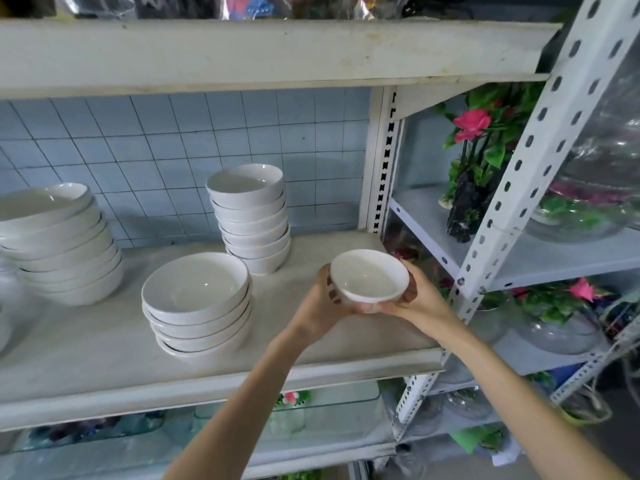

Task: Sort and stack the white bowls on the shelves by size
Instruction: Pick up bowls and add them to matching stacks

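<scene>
A small white bowl (369, 276) hangs above the right end of the white shelf (104, 344). My left hand (323, 299) cups it from the left and below, and my right hand (412, 296) grips its right side. On the shelf stand three stacks of white bowls. A tall stack of small bowls (251, 218) stands at the back centre. A low stack of wider bowls (197, 303) sits in front of it. A stack of large bowls (59, 244) leans at the left.
A perforated metal upright (512, 188) rises right next to my hands. Beyond it are shelves with artificial flowers (481, 147) and glass bowls (585, 216). An upper shelf board (242, 53) overhangs the bowls. A blue tiled wall (166, 147) closes the back.
</scene>
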`<state>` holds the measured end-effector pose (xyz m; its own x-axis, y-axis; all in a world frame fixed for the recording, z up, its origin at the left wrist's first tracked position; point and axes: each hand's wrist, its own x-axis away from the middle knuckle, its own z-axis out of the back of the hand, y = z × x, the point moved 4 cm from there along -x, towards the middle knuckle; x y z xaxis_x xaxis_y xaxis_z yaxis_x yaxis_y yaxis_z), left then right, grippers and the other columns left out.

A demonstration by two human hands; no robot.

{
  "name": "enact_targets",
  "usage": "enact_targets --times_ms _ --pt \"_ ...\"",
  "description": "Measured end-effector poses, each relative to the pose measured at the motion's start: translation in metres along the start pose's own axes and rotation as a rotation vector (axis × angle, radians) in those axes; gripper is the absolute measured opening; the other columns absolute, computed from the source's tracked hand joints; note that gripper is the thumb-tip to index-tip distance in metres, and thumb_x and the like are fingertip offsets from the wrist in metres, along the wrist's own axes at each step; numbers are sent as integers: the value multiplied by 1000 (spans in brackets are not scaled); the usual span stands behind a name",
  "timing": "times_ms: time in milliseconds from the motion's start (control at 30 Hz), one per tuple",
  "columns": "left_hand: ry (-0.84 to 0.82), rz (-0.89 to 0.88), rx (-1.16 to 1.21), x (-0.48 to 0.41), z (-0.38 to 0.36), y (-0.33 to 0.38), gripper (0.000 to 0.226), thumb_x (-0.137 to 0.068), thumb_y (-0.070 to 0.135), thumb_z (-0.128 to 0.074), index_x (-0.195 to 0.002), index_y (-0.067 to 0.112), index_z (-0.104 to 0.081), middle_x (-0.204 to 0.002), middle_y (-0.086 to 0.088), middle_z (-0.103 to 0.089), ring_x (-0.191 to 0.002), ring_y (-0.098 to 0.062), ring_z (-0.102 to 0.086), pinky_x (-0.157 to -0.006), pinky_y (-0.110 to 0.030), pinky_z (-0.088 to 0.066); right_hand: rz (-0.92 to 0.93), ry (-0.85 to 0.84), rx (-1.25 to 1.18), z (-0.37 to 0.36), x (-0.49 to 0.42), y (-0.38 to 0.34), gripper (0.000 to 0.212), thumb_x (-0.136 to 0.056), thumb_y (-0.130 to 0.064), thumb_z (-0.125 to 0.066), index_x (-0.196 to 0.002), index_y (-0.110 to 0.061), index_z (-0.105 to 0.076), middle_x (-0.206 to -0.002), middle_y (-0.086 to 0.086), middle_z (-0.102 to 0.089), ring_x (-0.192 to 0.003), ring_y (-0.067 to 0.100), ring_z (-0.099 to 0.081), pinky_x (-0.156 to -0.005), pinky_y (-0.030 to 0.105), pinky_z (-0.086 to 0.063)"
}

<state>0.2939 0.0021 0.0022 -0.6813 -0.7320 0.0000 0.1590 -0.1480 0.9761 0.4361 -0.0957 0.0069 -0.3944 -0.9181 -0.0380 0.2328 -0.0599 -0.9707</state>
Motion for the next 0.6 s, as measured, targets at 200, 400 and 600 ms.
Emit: enact_targets --times_ms 200,400,600 --pt "155 -53 31 21 14 26 79 -68 41 -79 -134 15 -44 -124 -1 -58 -99 -9 -62 -74 -13 -52 85 76 -177 -5 10 -37 90 -51 -50 -85 -125 -19 -46 -118 -8 -57 -102 2 -60 -74 10 -49" --pt "278 -193 109 59 40 65 67 -71 41 -79 -125 19 -47 -116 3 -64 -97 -3 -66 -76 -17 -52 180 54 -277 -33 19 -80 105 -44 -65 -81 -129 -15 -47 -121 -1 -62 -108 8 -61 -95 29 -50" --pt "348 -296 186 104 88 87 66 -74 27 -71 -130 22 -37 -120 3 -59 -90 1 -67 -70 -13 -51 272 -36 -360 -86 22 -117 89 -61 -38 -82 -135 -11 -40 -122 -1 -59 -107 3 -61 -83 17 -51"
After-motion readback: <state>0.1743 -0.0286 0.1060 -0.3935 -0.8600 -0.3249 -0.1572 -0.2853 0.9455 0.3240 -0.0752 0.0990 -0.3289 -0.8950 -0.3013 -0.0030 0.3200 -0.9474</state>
